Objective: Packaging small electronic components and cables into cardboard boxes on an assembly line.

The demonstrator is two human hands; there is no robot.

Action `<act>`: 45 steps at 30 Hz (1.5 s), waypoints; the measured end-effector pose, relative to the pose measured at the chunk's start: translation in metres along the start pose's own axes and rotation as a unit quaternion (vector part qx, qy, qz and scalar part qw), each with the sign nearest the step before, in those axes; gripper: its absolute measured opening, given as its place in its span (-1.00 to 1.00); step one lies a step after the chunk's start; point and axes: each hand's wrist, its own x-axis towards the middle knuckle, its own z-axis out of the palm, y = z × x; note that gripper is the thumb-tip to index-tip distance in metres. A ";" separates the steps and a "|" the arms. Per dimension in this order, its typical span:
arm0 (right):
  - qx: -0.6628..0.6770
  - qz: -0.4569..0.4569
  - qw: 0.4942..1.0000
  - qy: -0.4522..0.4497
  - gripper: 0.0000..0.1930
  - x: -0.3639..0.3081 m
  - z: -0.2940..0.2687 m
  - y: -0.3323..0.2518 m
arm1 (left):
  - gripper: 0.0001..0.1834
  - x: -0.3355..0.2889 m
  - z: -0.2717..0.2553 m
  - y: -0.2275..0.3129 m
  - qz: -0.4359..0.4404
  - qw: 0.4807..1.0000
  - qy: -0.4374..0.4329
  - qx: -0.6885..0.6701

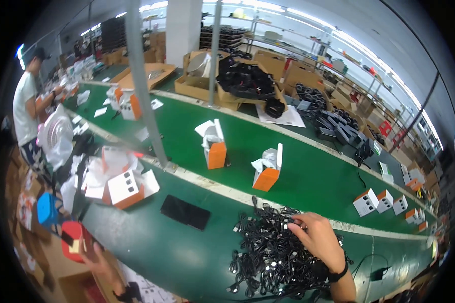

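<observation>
A heap of black USB cables (273, 257) with pale metal plugs covers the near right of the green worktable. My right hand (316, 237) reaches over its upper part, thumb and fingers pinched around a cable; the exact piece is partly hidden. Off the table's edge at lower left, my left hand (100, 263) is raised with fingers apart and nothing visible in it, slightly blurred. Beside it stands a red stool (72, 256) with small dark and yellowish items on top. A black smartphone (185, 212) lies flat on the table between my hands.
Open orange-and-white boxes (217, 155) (266, 180) stand on the green conveyor belt (313, 189) beyond a metal rail. Closed small boxes (365, 202) line its right. An open box (125, 189) is at the table's left. A metal post (145, 86) rises ahead; a person (28, 106) stands far left.
</observation>
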 end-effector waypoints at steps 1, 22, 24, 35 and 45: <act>0.028 -0.023 0.999 -0.018 -0.72 0.020 0.009 -0.012 | -0.60 0.005 0.041 0.048 0.177 0.977 -0.087 0.077; -0.129 -0.006 0.992 0.008 -0.70 0.237 0.237 0.071 | -0.34 -0.020 0.469 -0.020 0.147 0.770 -0.618 0.062; -0.030 0.045 0.998 0.034 -0.71 0.229 0.231 0.076 | -0.43 -0.041 0.458 -0.023 0.155 0.808 -0.564 0.072; 0.056 -0.140 0.975 0.166 -0.87 0.142 0.074 -0.022 | -0.59 -0.095 0.430 0.008 0.101 0.858 -0.477 0.159; -0.209 -0.152 0.965 0.047 -0.88 0.222 0.161 0.001 | -0.61 -0.108 0.429 0.018 0.086 0.847 -0.524 0.017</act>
